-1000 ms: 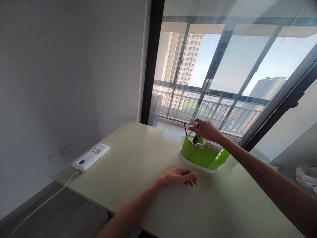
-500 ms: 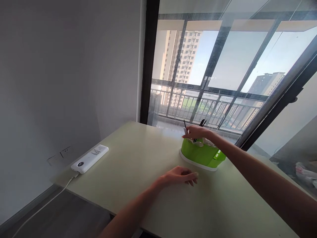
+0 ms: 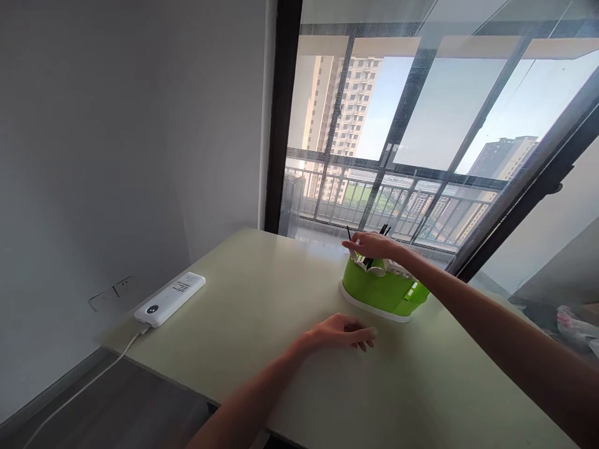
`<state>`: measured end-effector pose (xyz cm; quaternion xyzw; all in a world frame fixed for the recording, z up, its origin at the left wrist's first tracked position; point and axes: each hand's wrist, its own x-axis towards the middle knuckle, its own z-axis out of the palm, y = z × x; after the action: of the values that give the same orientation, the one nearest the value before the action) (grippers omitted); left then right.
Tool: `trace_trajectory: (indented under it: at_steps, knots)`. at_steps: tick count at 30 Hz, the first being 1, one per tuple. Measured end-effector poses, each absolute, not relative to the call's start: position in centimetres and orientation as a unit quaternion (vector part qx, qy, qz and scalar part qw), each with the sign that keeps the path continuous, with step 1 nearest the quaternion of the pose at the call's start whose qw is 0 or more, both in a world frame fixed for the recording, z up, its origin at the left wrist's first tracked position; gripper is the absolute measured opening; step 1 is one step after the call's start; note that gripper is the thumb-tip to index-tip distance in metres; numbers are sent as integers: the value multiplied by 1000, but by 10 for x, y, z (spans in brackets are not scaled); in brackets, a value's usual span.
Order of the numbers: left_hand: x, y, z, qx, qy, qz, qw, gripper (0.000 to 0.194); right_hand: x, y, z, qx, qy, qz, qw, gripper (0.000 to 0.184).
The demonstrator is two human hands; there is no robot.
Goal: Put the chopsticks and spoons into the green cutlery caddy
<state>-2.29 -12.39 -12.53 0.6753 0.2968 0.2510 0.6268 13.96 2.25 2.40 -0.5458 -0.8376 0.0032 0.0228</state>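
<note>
My right hand [image 3: 374, 244] is over the top of a green utensil holder [image 3: 386, 292] with a white base. Its thumb stretches out to the left, and nothing shows gripped in it; some fingers are hidden. Just under it a small pale piece [image 3: 353, 254] shows at the holder's left rim. Thin black sticks [image 3: 384, 229] poke up behind the hand, and a white rounded piece [image 3: 377, 272] overlaps the front rim. My left hand [image 3: 344, 330] is low over the table in front of the holder, fingers loosely bent and apart, holding nothing.
A white power bank-like device [image 3: 171, 299] with a cable [image 3: 88, 386] lies near the left edge of the pale table [image 3: 243, 299]. A grey wall with a socket [image 3: 123, 287] borders the left. Beyond the table stands a large glass window [image 3: 397, 125].
The pale piece that my right hand was pinching now sits lower at the holder's rim. The right thumb has lifted and straightened. My left hand has hardly moved.
</note>
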Motion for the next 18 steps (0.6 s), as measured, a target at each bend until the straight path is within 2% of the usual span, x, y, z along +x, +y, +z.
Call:
trace_trajectory:
  at_steps: [8,18]
  knots:
    - [-21,-121,-130,676,287,253,630,58,179,-2,7,-567,-810,-63,136,40]
    - [-21,-119,-132,669,287,253,637,62,237,-4,-21,-662,-723,-49,189,39]
